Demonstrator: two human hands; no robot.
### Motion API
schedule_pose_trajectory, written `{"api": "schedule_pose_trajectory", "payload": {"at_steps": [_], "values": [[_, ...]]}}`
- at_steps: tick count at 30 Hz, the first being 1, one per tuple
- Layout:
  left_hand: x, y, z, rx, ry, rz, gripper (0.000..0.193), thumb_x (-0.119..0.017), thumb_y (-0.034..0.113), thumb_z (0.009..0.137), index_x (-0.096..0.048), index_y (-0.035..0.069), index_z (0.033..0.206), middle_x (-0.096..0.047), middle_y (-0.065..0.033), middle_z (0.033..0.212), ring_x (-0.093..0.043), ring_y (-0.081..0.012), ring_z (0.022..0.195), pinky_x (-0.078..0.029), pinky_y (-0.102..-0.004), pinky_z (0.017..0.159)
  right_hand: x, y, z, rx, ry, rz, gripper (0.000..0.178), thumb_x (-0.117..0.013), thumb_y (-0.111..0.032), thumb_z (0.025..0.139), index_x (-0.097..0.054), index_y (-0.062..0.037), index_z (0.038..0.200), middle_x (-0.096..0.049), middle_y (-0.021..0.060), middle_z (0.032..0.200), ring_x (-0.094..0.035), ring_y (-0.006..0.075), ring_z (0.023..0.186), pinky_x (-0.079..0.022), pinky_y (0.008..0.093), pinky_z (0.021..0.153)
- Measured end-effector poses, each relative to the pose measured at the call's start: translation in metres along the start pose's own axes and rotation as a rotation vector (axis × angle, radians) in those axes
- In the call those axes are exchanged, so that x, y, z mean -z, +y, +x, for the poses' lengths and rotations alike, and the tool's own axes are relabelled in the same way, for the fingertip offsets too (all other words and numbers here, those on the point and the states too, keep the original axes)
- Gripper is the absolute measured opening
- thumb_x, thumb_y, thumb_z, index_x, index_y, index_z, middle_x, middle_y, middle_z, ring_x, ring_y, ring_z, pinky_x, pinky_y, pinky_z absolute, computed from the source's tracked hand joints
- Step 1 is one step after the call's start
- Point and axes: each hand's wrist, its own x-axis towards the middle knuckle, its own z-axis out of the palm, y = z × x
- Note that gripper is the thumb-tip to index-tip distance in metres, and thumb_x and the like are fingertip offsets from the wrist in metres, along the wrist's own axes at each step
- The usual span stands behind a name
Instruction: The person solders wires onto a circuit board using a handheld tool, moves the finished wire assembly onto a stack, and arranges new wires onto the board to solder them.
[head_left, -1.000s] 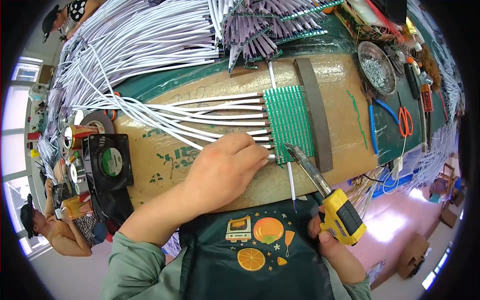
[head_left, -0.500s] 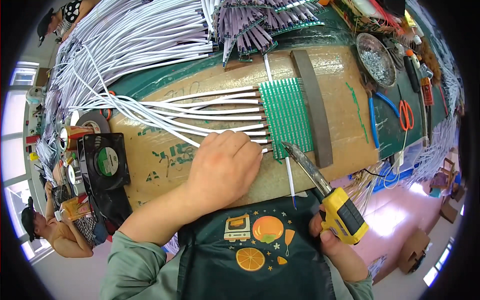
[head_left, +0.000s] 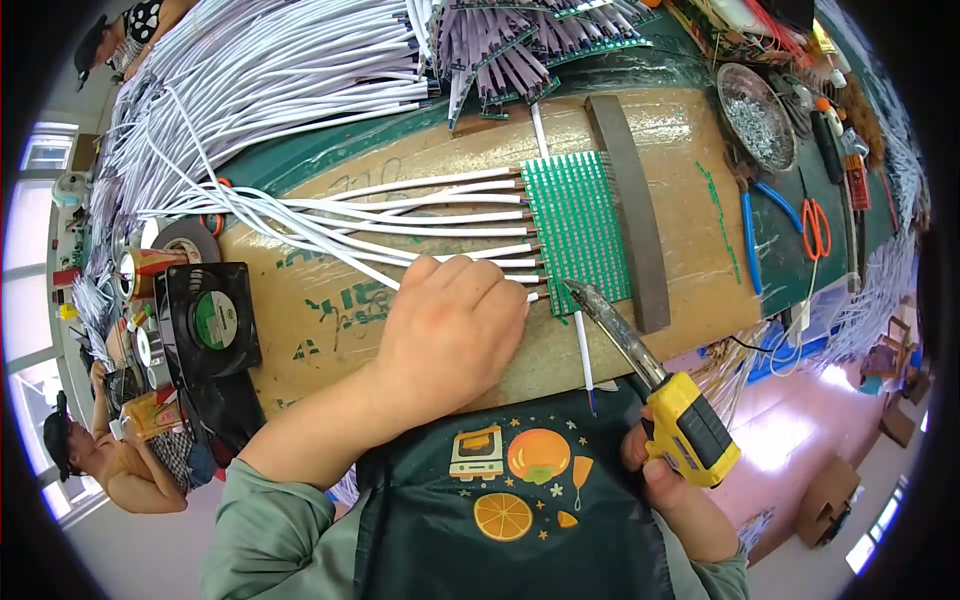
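A green circuit board panel (head_left: 580, 235) lies flat on the cardboard sheet (head_left: 700, 240). Several white cables (head_left: 440, 232) run from the left up to its left edge. With fingers pinched together, my left hand (head_left: 452, 325) holds the nearest white cable by its end, close to the board's near left corner. My right hand (head_left: 668, 482) grips the yellow and black handle of a soldering gun (head_left: 695, 430). Its metal tip reaches the board's near edge, right of my left hand; whether it touches is too small to tell. Another white cable (head_left: 585, 350) passes under the board.
A grey-brown bar (head_left: 632, 215) lies along the board's right side. Blue-handled pliers (head_left: 750, 240), orange scissors (head_left: 815, 230) and a metal bowl of small bits (head_left: 755, 118) are at the right. A black fan (head_left: 207, 318) stands left; white cables (head_left: 270, 95) are heaped behind. Another person (head_left: 140, 465) sits at left.
The board and cables sit very slightly farther right in the picture. Both hands keep their holds, and the soldering gun's tip stays at the board's near edge.
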Motion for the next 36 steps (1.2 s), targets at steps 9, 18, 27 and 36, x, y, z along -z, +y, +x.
{"api": "schedule_pose_trajectory", "payload": {"at_steps": [9,18,27,36], "values": [[-0.002,-0.001,-0.001,0.008,0.021,-0.013,0.011,-0.073,0.010,0.079,-0.065,0.009,0.087,-0.061,-0.0053,0.082,-0.059,-0.0253,0.075,-0.041,-0.0387,0.068,-0.002,0.005,-0.002,0.033,0.018,0.059,0.022,-0.068,-0.019,0.088,-0.055,-0.0041,0.099,-0.050,0.0022,0.071,-0.047,0.0141,0.058,-0.038,0.0282,0.054],[-0.006,-0.001,-0.002,0.011,0.039,-0.035,0.011,-0.073,0.009,0.079,-0.065,0.009,0.086,-0.061,-0.0054,0.081,-0.059,-0.0250,0.075,-0.041,-0.0382,0.069,0.000,0.001,0.001,0.032,-0.039,0.024,0.020,-0.068,-0.020,0.088,-0.055,-0.0057,0.091,-0.050,0.0006,0.069,-0.047,0.0138,0.058,-0.039,0.0274,0.056],[-0.010,-0.001,-0.004,-0.003,0.038,-0.025,0.012,-0.073,0.009,0.078,-0.064,0.009,0.086,-0.060,-0.0052,0.081,-0.059,-0.0250,0.076,-0.041,-0.0385,0.070,0.001,0.010,-0.008,0.063,-0.006,0.137,0.028,-0.065,-0.013,0.086,-0.054,0.0003,0.108,-0.051,0.0028,0.075,-0.048,0.0135,0.060,-0.039,0.0268,0.055],[-0.013,0.001,-0.006,0.026,0.081,-0.030,0.011,-0.071,0.011,0.080,-0.063,0.009,0.086,-0.060,-0.0061,0.078,-0.059,-0.0261,0.074,-0.041,-0.0388,0.070,0.001,0.009,-0.005,0.052,-0.034,0.129,0.043,-0.065,-0.017,0.088,-0.048,0.0052,0.121,-0.048,0.0017,0.073,-0.045,0.0118,0.057,-0.035,0.0251,0.052]]}}
